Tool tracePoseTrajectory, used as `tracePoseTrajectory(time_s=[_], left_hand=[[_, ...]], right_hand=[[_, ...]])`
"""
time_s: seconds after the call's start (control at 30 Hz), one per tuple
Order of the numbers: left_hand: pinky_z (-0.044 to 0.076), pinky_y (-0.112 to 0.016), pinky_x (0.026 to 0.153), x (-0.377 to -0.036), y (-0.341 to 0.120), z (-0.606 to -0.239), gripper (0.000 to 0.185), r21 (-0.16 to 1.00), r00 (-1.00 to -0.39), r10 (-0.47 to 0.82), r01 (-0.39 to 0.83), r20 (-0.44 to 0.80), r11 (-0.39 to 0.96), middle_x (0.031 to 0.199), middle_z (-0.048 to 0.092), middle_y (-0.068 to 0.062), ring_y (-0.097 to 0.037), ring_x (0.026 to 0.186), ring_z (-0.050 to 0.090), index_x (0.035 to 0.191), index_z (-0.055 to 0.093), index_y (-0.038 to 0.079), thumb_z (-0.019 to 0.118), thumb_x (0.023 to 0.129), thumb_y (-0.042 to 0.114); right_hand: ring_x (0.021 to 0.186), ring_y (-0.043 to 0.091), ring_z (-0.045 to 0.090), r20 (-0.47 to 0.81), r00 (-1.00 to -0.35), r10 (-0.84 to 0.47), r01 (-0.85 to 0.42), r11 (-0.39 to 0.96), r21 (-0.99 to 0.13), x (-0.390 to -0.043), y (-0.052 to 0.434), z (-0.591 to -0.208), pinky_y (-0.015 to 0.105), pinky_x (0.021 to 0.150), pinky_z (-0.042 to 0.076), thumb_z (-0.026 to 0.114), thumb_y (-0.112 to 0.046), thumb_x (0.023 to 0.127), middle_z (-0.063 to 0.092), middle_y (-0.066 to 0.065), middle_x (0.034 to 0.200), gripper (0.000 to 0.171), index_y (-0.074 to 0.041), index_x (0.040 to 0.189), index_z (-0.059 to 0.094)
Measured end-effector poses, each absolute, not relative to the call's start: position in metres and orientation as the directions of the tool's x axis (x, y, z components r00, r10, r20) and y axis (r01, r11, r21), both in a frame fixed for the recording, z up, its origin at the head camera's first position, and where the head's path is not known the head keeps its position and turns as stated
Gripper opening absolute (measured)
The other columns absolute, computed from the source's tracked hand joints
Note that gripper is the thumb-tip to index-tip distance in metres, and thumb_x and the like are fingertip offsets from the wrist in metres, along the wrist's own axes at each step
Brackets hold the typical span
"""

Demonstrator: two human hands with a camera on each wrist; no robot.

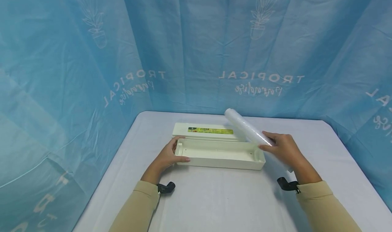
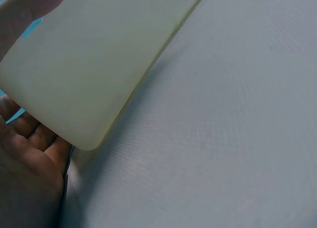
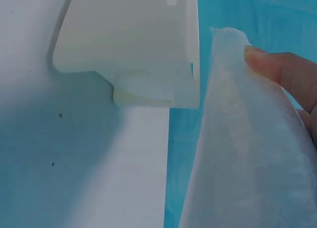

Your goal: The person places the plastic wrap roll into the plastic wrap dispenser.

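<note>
A long cream plastic box (image 1: 218, 163) stands on the table with its hollow side up. My left hand (image 1: 166, 155) grips its left end, thumb along the front wall and fingers at the back corner. Behind the box its lid (image 1: 180, 130), with a yellow-green printed label (image 1: 211, 130), lies tilted back. My right hand (image 1: 283, 150) holds a roll of clear plastic film (image 1: 246, 126) between thumb and fingers, slanted above the box's right end. In the right wrist view the thumb (image 3: 270, 64) presses on the film roll (image 3: 247, 139), beside the box end (image 3: 133, 44).
A white cloth covers the table (image 1: 214, 201). Blue printed curtains (image 1: 202, 48) hang behind it and along both sides. Dark straps with black mounts (image 1: 166, 187) sit on both wrists.
</note>
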State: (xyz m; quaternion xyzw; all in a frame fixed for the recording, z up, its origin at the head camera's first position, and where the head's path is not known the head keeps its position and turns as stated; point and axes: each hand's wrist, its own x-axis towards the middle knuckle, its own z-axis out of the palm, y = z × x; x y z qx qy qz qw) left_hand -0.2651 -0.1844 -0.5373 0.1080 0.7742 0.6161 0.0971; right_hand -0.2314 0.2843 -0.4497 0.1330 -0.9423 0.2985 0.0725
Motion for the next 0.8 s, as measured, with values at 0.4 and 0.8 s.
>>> tracePoseTrajectory(time_s=[0.4, 0.8], left_hand=[[0.051, -0.045, 0.105, -0.264, -0.185, -0.538, 0.105, 0.976, -0.959, 0.283, 0.041, -0.021, 0.212, 0.154, 0.05, -0.005, -0.029, 0.126, 0.059, 0.157, 0.044, 0.022, 0.101, 0.069, 0.011], [0.05, -0.046, 0.106, -0.266, -0.185, -0.54, 0.107, 0.975, -0.958, 0.287, 0.048, -0.016, 0.217, 0.157, 0.047, -0.005, -0.029, 0.128, 0.058, 0.158, 0.043, 0.022, 0.102, 0.069, 0.014]], right_hand=[[0.091, 0.03, 0.07, 0.176, -0.954, -0.244, -0.3, 0.774, -0.558, -0.233, 0.276, -0.446, 0.046, 0.069, 0.06, 0.086, -0.034, 0.091, 0.07, 0.026, 0.123, 0.068, 0.001, 0.144, 0.062], [0.091, 0.027, 0.07, 0.126, -0.954, -0.273, -0.294, 0.755, -0.587, -0.235, 0.268, -0.445, 0.049, 0.073, 0.061, 0.088, -0.029, 0.09, 0.071, 0.023, 0.123, 0.067, -0.001, 0.145, 0.062]])
